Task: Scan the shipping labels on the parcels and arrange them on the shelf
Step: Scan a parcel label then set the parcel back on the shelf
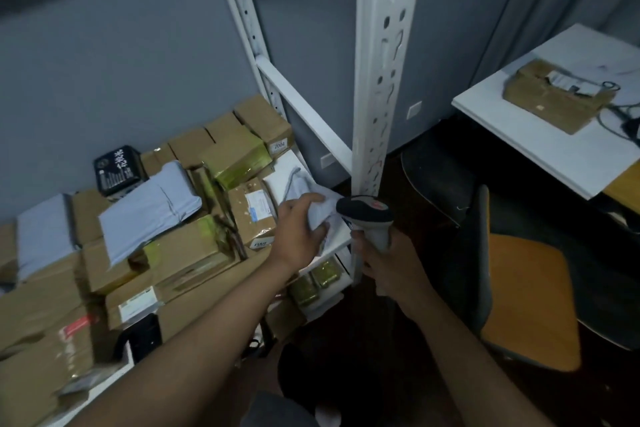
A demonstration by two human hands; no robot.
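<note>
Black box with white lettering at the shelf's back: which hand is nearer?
Left. The left hand grips a white mailer right of the black box; the right hand, holding the scanner, is farther right.

A single wide-angle view is looking out from the person's head, forward and steeply down, with both forearms reaching up into the frame from the bottom edge. It is sitting close to the work: the left hand [299,230] and right hand [384,260] are lying near the middle, and the shelf post [384,80] is rising just beyond the right fingers [362,255] to the top edge. Left of the left fingers [304,202] the view is taking in the parcels [180,218] on the shelf; right of the right fingers it is reaching a chair [530,295] and a table [571,156], well apart. Straight lines are bowing toward the edges.
</note>
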